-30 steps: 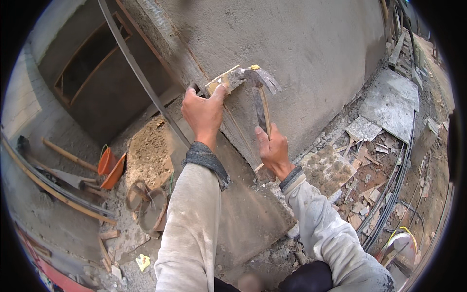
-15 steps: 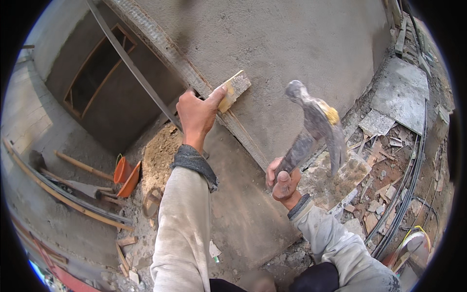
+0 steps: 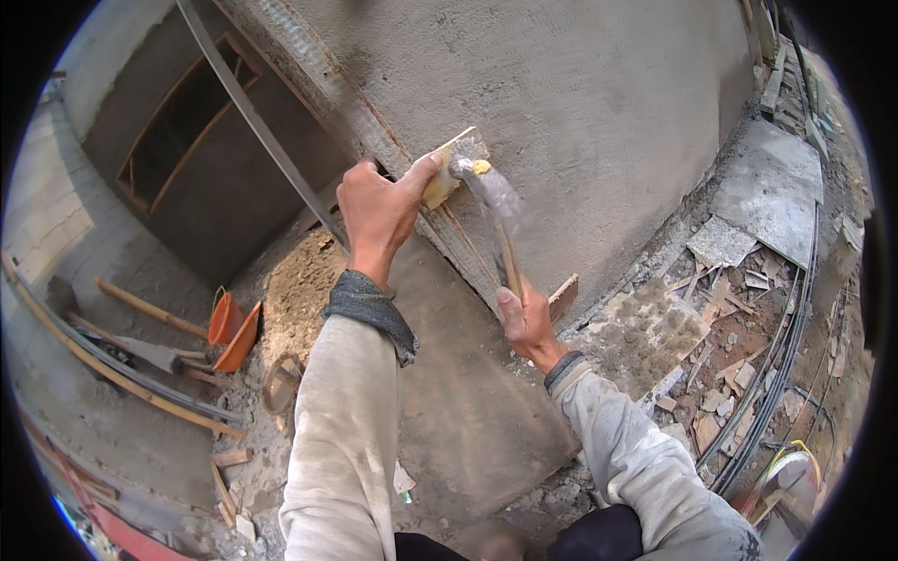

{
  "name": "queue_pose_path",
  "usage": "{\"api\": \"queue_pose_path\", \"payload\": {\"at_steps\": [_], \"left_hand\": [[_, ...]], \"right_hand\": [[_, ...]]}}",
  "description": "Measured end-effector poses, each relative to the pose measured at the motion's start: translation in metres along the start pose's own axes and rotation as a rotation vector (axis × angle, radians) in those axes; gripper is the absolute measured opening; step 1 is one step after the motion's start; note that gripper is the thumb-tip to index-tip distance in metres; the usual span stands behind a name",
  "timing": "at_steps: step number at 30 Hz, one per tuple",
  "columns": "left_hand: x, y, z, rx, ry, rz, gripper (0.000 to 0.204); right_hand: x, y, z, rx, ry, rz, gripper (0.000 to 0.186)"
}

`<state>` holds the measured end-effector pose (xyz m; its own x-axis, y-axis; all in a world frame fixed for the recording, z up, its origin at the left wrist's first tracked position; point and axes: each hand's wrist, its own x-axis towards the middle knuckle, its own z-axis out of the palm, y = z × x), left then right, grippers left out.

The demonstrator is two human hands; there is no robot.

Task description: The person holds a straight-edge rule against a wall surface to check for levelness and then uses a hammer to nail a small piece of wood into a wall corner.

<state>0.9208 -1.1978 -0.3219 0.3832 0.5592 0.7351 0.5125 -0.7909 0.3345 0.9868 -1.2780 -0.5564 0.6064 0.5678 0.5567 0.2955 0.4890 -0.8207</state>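
Note:
My left hand (image 3: 377,210) grips a short wooden block (image 3: 440,190), yellowish and smeared with mortar, at the edge strip (image 3: 323,70) of the plastered wall. Its thumb lies along the block's face, while the fingertips are hidden behind the edge. My right hand (image 3: 529,324) is closed round the handle of a claw hammer (image 3: 505,251). The hammer's grey head, with a yellow patch, is blurred and overlaps the block's right end; whether they touch I cannot tell. Just beyond my right hand, a small wood piece (image 3: 564,296) shows at the wall's lower edge.
A long metal straightedge (image 3: 245,110) slants across the opening at upper left. Orange buckets (image 3: 234,327) stand beside a sand heap (image 3: 301,290). Long-handled tools (image 3: 150,307) lie at left. Rubble, slabs (image 3: 772,187) and black cables (image 3: 762,411) cover the right side.
My right hand has swung the hammer up and left, bringing its head from open air to the block's right end. My left hand keeps its hold on the block.

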Motion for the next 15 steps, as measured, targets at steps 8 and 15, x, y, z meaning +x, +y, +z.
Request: {"api": "queue_pose_path", "payload": {"at_steps": [8,15], "left_hand": [[0.0,-0.004,-0.001,-0.007,0.006,0.014,0.062],[-0.001,-0.005,-0.001,0.012,0.019,0.023,0.062]], "right_hand": [[-0.002,0.001,0.006,0.66,0.164,-0.51,0.047],[-0.009,-0.018,0.01,0.72,0.256,-0.499,0.048]]}}
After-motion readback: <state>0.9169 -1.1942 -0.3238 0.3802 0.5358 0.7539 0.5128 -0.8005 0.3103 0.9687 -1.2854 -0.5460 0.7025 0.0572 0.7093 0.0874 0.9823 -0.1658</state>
